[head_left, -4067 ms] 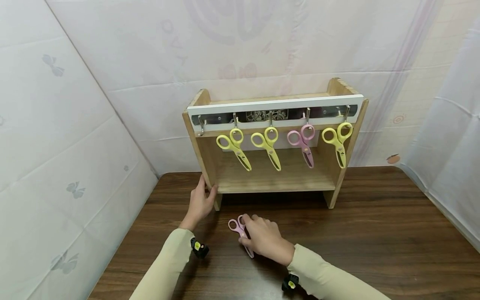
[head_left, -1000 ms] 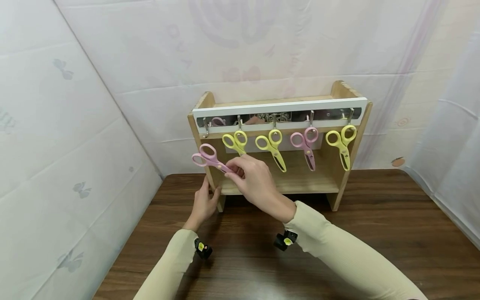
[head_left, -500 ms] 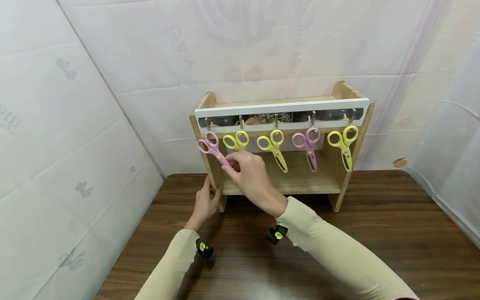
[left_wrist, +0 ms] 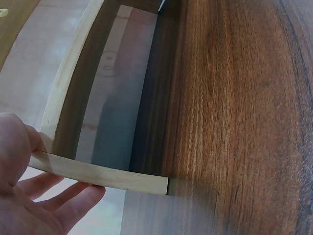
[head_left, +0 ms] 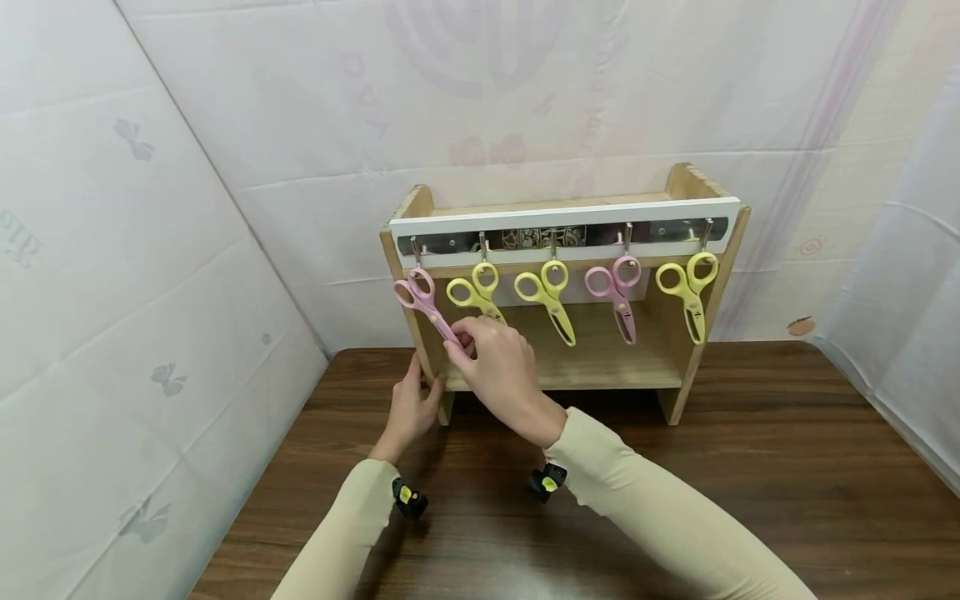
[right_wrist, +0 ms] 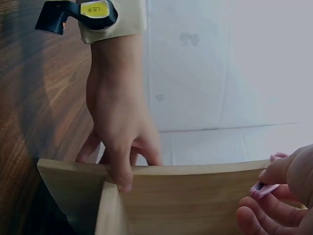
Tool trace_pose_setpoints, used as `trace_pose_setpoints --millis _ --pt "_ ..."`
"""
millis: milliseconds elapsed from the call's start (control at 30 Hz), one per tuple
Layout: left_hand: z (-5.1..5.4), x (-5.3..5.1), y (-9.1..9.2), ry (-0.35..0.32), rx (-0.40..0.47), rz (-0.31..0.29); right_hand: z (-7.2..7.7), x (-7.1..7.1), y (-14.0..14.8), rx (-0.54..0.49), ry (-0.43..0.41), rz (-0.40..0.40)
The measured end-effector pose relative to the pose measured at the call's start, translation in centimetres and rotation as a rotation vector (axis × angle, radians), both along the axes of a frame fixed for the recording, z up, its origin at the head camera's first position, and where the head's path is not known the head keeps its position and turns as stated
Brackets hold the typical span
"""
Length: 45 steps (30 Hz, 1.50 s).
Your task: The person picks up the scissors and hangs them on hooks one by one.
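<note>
My right hand (head_left: 501,371) pinches pink scissors (head_left: 424,305) by the blade end, their finger loops up and to the left. One loop meets the lower end of the leftmost hook (head_left: 415,248); I cannot tell whether it is fully around it. In the right wrist view only a bit of the pink scissors (right_wrist: 264,190) shows between thumb and fingers. My left hand (head_left: 411,410) grips the left side panel of the wooden shelf (head_left: 615,379) low down. The left wrist view has the thumb on one side of that panel (left_wrist: 112,178) and fingers on the other.
From the other hooks hang yellow scissors (head_left: 553,307), more yellow scissors (head_left: 480,290) partly behind my right hand, pink scissors (head_left: 618,296) and yellow scissors (head_left: 688,292). The hook rail (head_left: 525,221) runs along the shelf front. Patterned cloth walls surround the brown table (head_left: 787,467).
My right hand has lifted the pink scissors from the table up to the leftmost hook. In the last half second it has moved slightly down. My left hand has kept its grip on the shelf.
</note>
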<state>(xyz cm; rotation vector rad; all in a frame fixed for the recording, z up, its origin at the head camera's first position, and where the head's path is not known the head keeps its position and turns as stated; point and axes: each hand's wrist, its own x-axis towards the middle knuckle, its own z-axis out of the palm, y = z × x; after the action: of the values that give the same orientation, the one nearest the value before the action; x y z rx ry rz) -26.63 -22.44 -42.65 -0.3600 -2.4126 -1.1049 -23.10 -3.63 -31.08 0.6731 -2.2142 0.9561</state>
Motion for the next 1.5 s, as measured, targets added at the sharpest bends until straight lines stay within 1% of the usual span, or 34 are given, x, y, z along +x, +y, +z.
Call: trace_pose_setpoints --millis 100,267,500,667,1000,1500 --pt "0.0 0.0 0.0 0.001 -0.002 -0.004 -0.5 -0.2 -0.3 -0.008 0.001 -0.013" --pt "0.0 0.0 0.0 -0.005 -0.003 -0.003 -1.4 -0.5 -0.8 -0.02 -0.009 -0.009" --pt "0.0 0.1 -0.1 -0.025 -0.007 -0.001 -2.0 -0.9 -1.3 -0.029 -0.01 -0.005" --pt "0.0 0.1 -0.1 -0.027 -0.007 -0.001 -2.2 -1.0 -1.5 -0.032 -0.022 -0.001" --pt "0.0 0.1 -0.1 -0.023 -0.006 -0.005 -2.4 -1.3 -1.5 -0.024 -0.018 -0.002" --pt "-0.2 0.0 0.0 -0.01 -0.011 0.007 -2.3 -1.0 -1.3 -0.01 -0.039 0.01"
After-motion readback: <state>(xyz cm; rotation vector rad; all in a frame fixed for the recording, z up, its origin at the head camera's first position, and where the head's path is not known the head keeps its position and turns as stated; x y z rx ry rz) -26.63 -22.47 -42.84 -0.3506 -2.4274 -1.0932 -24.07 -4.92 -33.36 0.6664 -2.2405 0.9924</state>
